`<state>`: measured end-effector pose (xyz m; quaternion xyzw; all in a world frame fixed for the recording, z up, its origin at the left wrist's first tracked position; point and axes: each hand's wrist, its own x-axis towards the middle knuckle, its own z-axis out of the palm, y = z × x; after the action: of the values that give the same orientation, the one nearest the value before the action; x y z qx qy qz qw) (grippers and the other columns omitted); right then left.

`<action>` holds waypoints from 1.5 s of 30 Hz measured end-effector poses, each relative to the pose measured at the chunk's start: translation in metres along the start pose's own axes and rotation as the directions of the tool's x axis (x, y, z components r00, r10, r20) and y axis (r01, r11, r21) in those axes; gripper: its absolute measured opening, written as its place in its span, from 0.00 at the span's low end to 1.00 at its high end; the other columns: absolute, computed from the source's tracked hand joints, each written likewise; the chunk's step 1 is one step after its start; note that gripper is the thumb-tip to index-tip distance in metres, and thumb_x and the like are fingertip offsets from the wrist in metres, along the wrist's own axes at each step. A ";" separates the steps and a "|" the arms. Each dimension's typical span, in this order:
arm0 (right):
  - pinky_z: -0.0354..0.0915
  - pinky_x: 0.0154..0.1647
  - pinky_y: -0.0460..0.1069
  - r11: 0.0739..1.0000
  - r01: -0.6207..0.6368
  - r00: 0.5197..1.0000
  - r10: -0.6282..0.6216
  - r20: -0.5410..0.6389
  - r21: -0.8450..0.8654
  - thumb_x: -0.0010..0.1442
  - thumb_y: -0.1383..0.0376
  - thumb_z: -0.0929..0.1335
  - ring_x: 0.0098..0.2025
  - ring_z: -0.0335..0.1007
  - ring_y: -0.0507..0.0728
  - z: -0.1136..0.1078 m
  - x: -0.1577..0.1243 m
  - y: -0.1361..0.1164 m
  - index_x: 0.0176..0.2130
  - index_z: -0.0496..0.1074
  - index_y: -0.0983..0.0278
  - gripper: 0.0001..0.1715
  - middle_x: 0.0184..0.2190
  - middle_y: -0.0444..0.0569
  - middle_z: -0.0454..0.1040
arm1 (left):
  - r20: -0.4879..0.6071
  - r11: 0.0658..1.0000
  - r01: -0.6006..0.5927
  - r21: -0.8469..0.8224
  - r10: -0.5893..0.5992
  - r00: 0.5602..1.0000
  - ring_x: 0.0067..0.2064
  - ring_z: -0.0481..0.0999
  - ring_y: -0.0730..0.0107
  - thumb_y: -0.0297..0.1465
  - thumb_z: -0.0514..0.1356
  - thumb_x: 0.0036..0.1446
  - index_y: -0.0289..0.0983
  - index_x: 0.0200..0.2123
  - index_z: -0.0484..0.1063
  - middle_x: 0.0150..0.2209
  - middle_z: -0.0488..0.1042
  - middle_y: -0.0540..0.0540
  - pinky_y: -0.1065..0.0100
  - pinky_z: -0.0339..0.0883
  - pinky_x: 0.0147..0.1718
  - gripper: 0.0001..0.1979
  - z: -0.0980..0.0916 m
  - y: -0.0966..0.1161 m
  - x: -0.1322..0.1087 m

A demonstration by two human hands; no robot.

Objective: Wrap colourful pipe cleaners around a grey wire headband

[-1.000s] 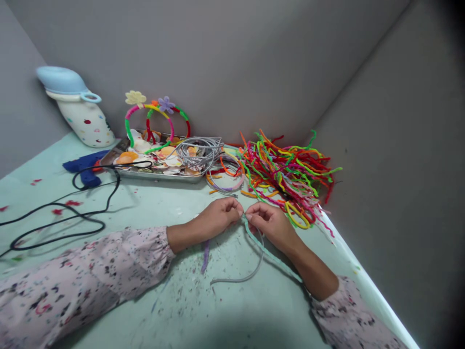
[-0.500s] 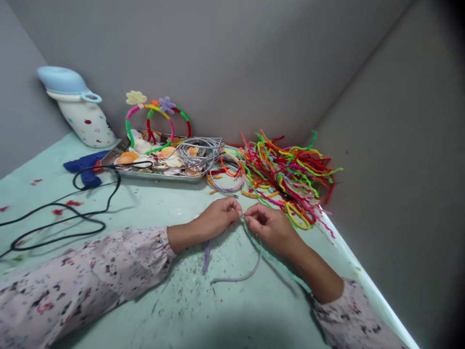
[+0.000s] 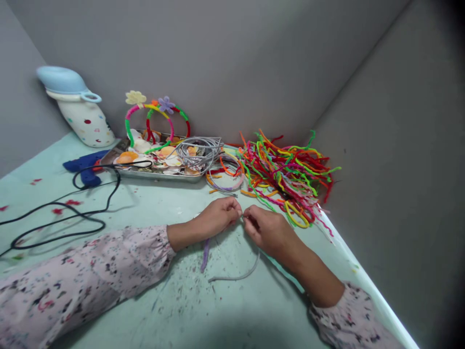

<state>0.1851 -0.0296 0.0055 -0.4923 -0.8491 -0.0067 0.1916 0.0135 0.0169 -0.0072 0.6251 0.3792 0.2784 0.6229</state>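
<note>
My left hand [image 3: 220, 214] is closed in a pinch, its fingertips almost touching those of my right hand [image 3: 271, 230]. What the left fingers hold is hidden. A strip of purple pipe cleaner [image 3: 205, 255] hangs out below the left hand. My right hand, also closed, pinches a mint-green pipe cleaner [image 3: 287, 272] that runs back beneath the right forearm. From under the right hand a grey cord [image 3: 238, 278] curves down and left over the table; its upper part is covered by the hand.
Behind my hands lie a coil of grey cord [image 3: 203, 151] and a heap of coloured pipe cleaners [image 3: 286, 167]. Flower-topped hoops [image 3: 131, 111] stand in a metal tray [image 3: 167, 178]. At left are a blue glue gun [image 3: 87, 165], its black cable [image 3: 60, 235] and a white bottle [image 3: 85, 121].
My right hand has turned and dipped slightly, covering more of the mint-green pipe cleaner near its fingertips. The left hand stays almost where it was.
</note>
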 end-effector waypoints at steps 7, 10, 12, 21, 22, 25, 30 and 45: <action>0.53 0.26 0.45 0.996 0.030 0.999 -0.032 -0.020 -0.081 0.57 0.70 0.63 0.23 0.63 0.50 0.001 0.001 0.001 0.32 0.66 0.64 0.03 0.23 0.43 0.69 | 0.001 1.000 -0.004 0.010 0.004 1.000 0.17 0.56 0.81 0.31 0.54 0.52 0.36 0.30 0.65 0.18 0.61 0.56 0.77 0.48 0.15 0.05 0.000 0.001 -0.001; 0.52 0.26 0.46 0.988 0.069 0.997 -0.074 -0.035 -0.135 0.56 0.71 0.63 0.24 0.64 0.51 0.004 0.000 0.000 0.32 0.67 0.64 0.05 0.23 0.45 0.70 | 0.006 1.000 0.001 0.015 -0.001 1.000 0.17 0.56 0.81 0.32 0.55 0.53 0.36 0.29 0.64 0.19 0.62 0.56 0.77 0.48 0.15 0.05 0.000 0.001 -0.001; 0.52 0.26 0.47 0.988 0.070 0.996 -0.076 -0.037 -0.138 0.56 0.72 0.62 0.24 0.64 0.52 0.005 0.000 -0.001 0.31 0.67 0.65 0.06 0.23 0.45 0.70 | 0.011 1.000 0.004 0.011 -0.004 1.000 0.17 0.56 0.82 0.32 0.55 0.53 0.35 0.29 0.65 0.19 0.62 0.56 0.77 0.48 0.15 0.05 -0.001 0.001 0.000; 0.61 0.25 0.46 0.561 -0.388 0.911 0.354 0.211 0.732 0.62 0.59 0.61 0.23 0.67 0.51 -0.002 0.008 0.012 0.37 0.69 0.63 0.13 0.24 0.44 0.72 | -0.021 0.987 0.019 -0.157 -0.023 1.000 0.17 0.56 0.82 0.31 0.55 0.53 0.36 0.29 0.63 0.18 0.61 0.57 0.78 0.49 0.14 0.04 0.000 0.010 -0.003; 0.60 0.23 0.46 0.471 -0.424 0.888 0.381 0.255 0.774 0.62 0.57 0.61 0.22 0.67 0.51 -0.001 0.009 0.015 0.38 0.70 0.64 0.14 0.24 0.44 0.72 | -0.030 0.984 0.021 -0.179 -0.027 0.999 0.17 0.56 0.82 0.31 0.56 0.53 0.36 0.29 0.62 0.19 0.61 0.56 0.78 0.49 0.14 0.05 0.000 0.011 -0.004; 0.58 0.22 0.45 0.404 -0.449 0.870 0.400 0.287 0.797 0.57 0.57 0.67 0.21 0.63 0.50 0.002 0.008 0.023 0.40 0.72 0.64 0.14 0.23 0.43 0.71 | -0.048 0.973 0.025 -0.229 -0.037 0.998 0.17 0.57 0.82 0.31 0.56 0.53 0.36 0.29 0.62 0.19 0.61 0.56 0.78 0.49 0.14 0.05 0.000 0.014 -0.005; 0.60 0.27 0.46 0.420 -0.439 0.882 0.371 0.291 0.795 0.55 0.58 0.69 0.24 0.62 0.49 0.005 0.005 0.030 0.41 0.75 0.63 0.14 0.28 0.44 0.74 | -0.052 0.970 0.021 -0.242 -0.035 0.998 0.17 0.57 0.82 0.30 0.56 0.54 0.35 0.28 0.63 0.19 0.61 0.56 0.79 0.49 0.14 0.05 0.000 0.013 -0.005; 0.69 0.35 0.50 0.474 -0.302 0.927 0.347 0.140 0.827 0.51 0.58 0.73 0.33 0.73 0.55 0.014 0.005 0.022 0.37 0.76 0.63 0.14 0.33 0.48 0.78 | -0.015 0.990 -0.017 -0.139 0.015 1.000 0.17 0.57 0.82 0.34 0.56 0.56 0.36 0.31 0.63 0.19 0.62 0.56 0.78 0.50 0.14 0.07 0.001 0.012 -0.007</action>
<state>0.1966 -0.0111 -0.0096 -0.4917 -0.6340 0.4237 0.4204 0.0121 0.0118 0.0054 0.5811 0.3582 0.3137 0.6600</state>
